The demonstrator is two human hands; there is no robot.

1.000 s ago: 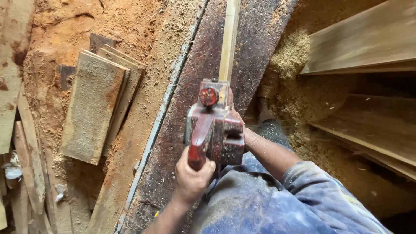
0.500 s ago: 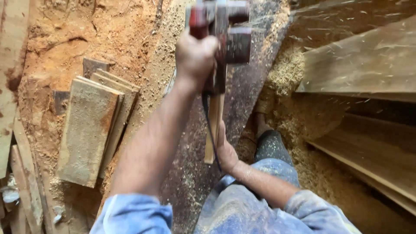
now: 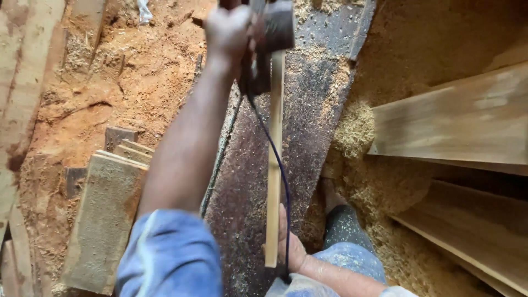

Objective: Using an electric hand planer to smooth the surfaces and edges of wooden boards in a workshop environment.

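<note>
At the top of the view, the left hand [image 3: 228, 30] is clenched around the handle of a handheld electric planer [image 3: 269, 38], arm stretched far forward. The planer's dark body sits on the far end of a narrow pale wooden strip [image 3: 273, 165], which runs lengthwise down a long, dark, sawdust-speckled workbench plank [image 3: 319, 137]. A thin blue power cord [image 3: 280, 170] trails from the tool back along the strip toward the person.

Near the bottom edge, the right hand [image 3: 289, 245] presses against the near end of the strip, fingers laid beside it and holding it down on the plank; whether they curl around it cannot be told. Blue sleeves cover both upper arms.

Left of the bench, a stack of weathered short boards [image 3: 104, 220] lies on reddish, sawdust-covered ground [image 3: 110, 99]. To the right, heaps of pale shavings [image 3: 357, 132] pile against broad wooden planks [image 3: 456, 121] that slant across the corner. A dark shoe [image 3: 346, 228] stands in the shavings just right of the bench.
</note>
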